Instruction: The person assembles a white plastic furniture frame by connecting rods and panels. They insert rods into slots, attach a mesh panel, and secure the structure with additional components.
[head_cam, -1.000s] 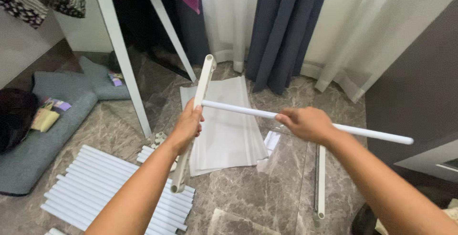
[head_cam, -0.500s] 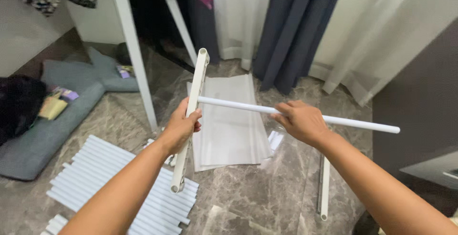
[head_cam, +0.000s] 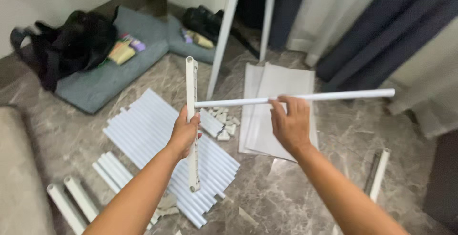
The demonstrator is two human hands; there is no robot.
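My left hand (head_cam: 183, 134) grips a white flat bar with holes (head_cam: 192, 86), held nearly upright above the floor. My right hand (head_cam: 290, 123) is closed around a long white tube (head_cam: 343, 95) that runs level to the right; the tube's left end meets the upright bar at about its middle. Both pieces hang in the air over a row of white tubes (head_cam: 157, 135) laid side by side on the marble floor.
Small white connectors (head_cam: 224, 123) lie beside flat white sheets (head_cam: 279, 106). Two short thick tubes (head_cam: 71, 201) lie at lower left, another bar (head_cam: 379, 175) at right. A grey mat (head_cam: 102, 80) carries a black bag (head_cam: 71, 42). White frame legs (head_cam: 224, 35) and curtains (head_cam: 381, 30) stand behind.
My view has swung to the right and down, so the tube pile now lies under my hands. The bar has turned more upright, and the tube stays joined to it.
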